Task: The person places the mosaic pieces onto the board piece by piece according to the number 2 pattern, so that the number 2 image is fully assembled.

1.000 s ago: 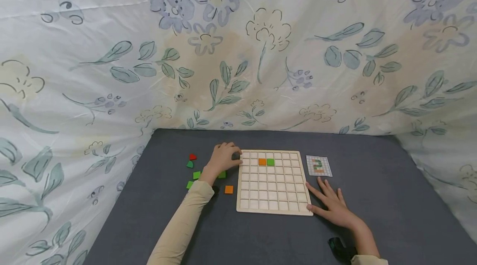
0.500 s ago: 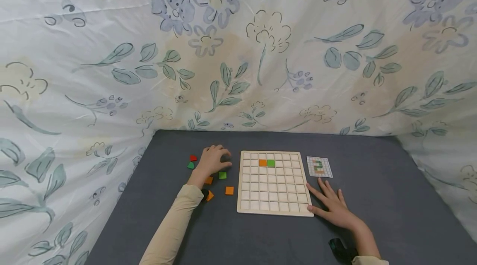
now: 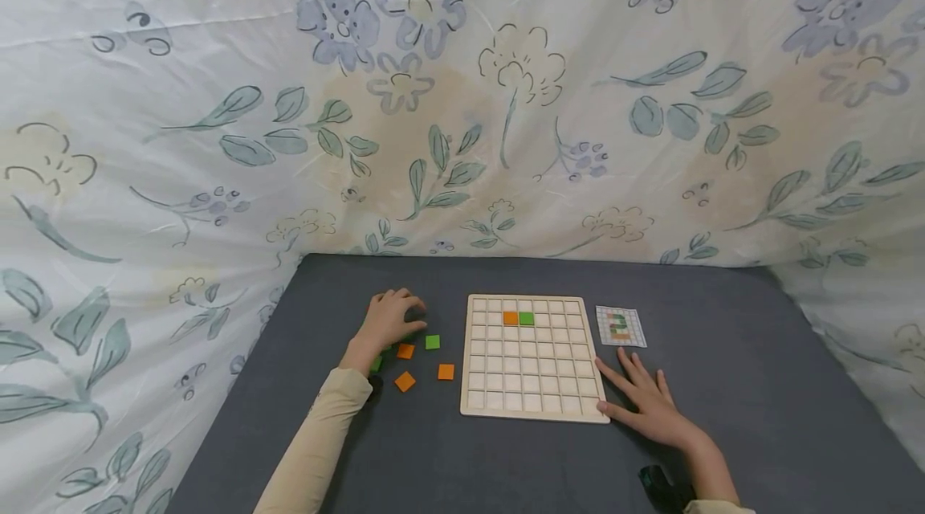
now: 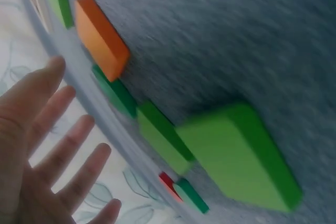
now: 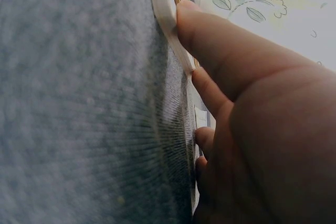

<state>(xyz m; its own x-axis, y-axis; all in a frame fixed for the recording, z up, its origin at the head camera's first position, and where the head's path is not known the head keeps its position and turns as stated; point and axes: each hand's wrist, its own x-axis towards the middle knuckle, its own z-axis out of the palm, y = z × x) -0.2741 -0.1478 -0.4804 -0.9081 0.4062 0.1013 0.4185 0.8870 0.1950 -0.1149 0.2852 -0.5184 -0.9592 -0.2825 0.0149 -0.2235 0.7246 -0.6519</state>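
My left hand (image 3: pixel 388 320) hovers over the loose tiles left of the wooden grid board (image 3: pixel 535 369). In the left wrist view its fingers are spread loosely and hold nothing. Below and beside it lie a light green square tile (image 3: pixel 432 342), an orange tile (image 3: pixel 405 351) and several more green ones, such as the big near green tile (image 4: pixel 236 156). A red piece (image 4: pixel 169 184) shows at the far end. My right hand (image 3: pixel 654 405) rests with straight fingers on the table, thumb and index finger touching the board's right edge. One orange tile (image 3: pixel 511 318) and one green tile (image 3: pixel 527 319) sit side by side in the board's upper rows.
A small printed pattern card (image 3: pixel 620 327) lies right of the board, just beyond my right fingertips. Two more orange tiles, one turned askew (image 3: pixel 405 381) and one near the board (image 3: pixel 446 372), lie on the dark cloth. A floral curtain (image 3: pixel 462 96) closes off the back.
My left hand has moved left, away from the board's left edge and over the loose tiles, uncovering orange tiles near its wrist. My right hand stays at the board's edge.
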